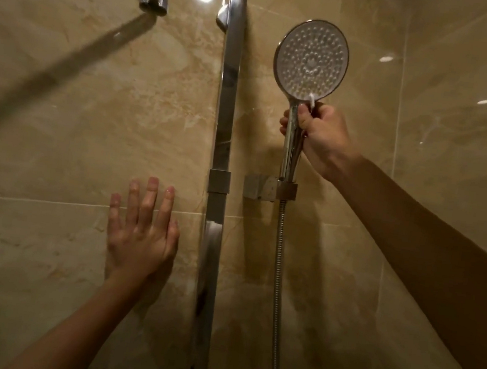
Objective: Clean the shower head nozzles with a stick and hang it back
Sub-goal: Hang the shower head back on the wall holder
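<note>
- Head view: the shower head [311, 60] stands upright, long axis vertical, its round nozzle face turned toward the camera, handle foot seated in the wall bracket [269, 188].
- The right hand [318, 135] is wrapped around the chrome handle, a white stick [312, 100] pinched at the thumb.
- The left hand [141, 233] is spread flat toward the glossy beige marble wall [58, 131].
- A square chrome riser bar [224, 127] stands between the hands; a ribbed metal hose [279, 280] hangs below the bracket.
</note>
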{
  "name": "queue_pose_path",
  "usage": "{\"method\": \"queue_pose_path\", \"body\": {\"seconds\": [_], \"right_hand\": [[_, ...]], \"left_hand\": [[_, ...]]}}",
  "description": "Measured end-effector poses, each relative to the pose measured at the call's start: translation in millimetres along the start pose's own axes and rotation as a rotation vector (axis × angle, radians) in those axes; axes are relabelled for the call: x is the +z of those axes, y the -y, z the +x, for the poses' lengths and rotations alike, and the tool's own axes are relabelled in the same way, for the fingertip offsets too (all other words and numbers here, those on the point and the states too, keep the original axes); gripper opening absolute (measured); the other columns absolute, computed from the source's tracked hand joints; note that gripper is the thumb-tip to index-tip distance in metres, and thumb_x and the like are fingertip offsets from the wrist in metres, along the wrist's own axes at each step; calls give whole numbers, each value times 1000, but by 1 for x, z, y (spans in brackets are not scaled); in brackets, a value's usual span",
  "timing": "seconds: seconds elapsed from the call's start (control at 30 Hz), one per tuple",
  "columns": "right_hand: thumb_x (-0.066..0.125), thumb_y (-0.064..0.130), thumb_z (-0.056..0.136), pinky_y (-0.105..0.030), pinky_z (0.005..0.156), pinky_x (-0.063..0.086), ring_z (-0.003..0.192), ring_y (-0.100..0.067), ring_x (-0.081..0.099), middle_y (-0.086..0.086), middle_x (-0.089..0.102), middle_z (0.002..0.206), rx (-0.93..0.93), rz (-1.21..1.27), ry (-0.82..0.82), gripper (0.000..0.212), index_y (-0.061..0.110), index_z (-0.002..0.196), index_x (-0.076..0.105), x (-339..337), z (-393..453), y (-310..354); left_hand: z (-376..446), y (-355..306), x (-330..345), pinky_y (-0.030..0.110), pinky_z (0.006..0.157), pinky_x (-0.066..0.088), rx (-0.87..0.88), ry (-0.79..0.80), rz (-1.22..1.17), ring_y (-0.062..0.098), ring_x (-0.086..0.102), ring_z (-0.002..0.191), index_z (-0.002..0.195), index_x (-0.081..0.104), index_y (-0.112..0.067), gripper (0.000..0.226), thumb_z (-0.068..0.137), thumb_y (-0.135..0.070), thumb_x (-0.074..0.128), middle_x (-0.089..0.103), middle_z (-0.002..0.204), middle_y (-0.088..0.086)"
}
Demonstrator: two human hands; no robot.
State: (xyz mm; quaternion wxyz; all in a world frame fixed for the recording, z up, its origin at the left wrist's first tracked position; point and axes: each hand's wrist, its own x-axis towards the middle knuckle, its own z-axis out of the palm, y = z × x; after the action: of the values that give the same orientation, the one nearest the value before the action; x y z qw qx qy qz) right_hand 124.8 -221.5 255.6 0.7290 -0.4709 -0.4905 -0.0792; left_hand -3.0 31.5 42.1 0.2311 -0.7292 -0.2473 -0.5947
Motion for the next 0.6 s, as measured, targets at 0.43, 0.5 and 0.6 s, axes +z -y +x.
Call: {"method": "queue_pose_path", "body": {"seconds": [0.43,0.5,0.6], "right_hand": [[48,17,104,-36,79,61,90,-15,72,-3,75,98,72,-357,-6,12,16,99,60,-4,-14,22],[50,18,103,-41,81,61,94,-19,72,-6,76,99,122,-436,-11,11,16,97,60,-4,-14,29],[51,18,102,-46,85,60,99,-27,70,-15,71,110,161,-466,-73,17,8,113,59,4,-22,32]], "left_hand": [[5,3,-17,59,120,1,16,164,-45,29,-7,153,158,10,-17,67,99,-43,26,-3,167,9],[7,4,-22,59,120,-2,3,229,-66,28,-13,152,158,4,-20,67,100,-46,21,-8,166,7],[7,6,-28,57,120,-6,7,303,-87,27,-14,151,158,3,-20,68,99,-50,18,-6,167,8]]}}
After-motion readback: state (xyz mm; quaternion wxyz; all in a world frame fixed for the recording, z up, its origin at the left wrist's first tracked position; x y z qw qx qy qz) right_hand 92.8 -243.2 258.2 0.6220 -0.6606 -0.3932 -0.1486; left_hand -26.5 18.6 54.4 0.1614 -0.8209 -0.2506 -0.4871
